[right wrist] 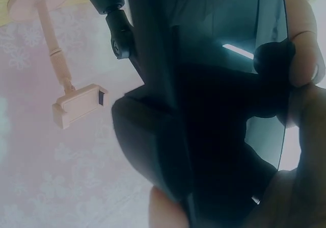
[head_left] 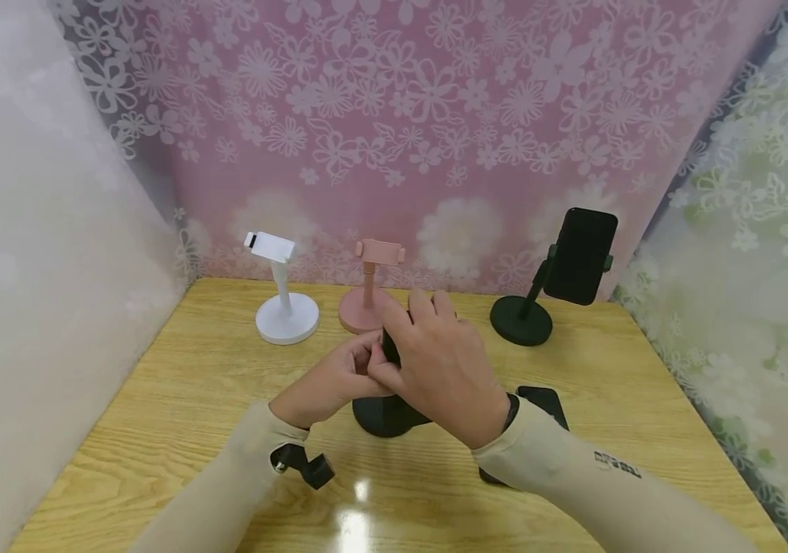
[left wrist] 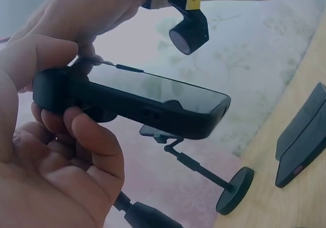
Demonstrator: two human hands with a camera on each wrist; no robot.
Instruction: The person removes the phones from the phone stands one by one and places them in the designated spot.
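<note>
A black phone stand (head_left: 383,418) stands at the table's middle, its upper part hidden behind both hands in the head view. In its clamp (right wrist: 153,141) sits a dark phone (left wrist: 153,105), tilted, with a glossy screen. My left hand (head_left: 339,376) pinches the clamp end; the left wrist view has the thumb above and curled fingers (left wrist: 97,136) below. My right hand (head_left: 445,369) comes over from the other side and grips the phone's edge, its fingers (right wrist: 303,54) bent at the glass in the right wrist view.
Along the back stand a white phone stand (head_left: 286,319), a pink one (head_left: 369,280) and a dark green one (head_left: 521,321) bearing a phone (head_left: 581,256). Another dark phone (head_left: 544,403) lies flat, partly hidden by the right forearm. Floral curtains (head_left: 394,115) surround the wooden table (head_left: 180,384).
</note>
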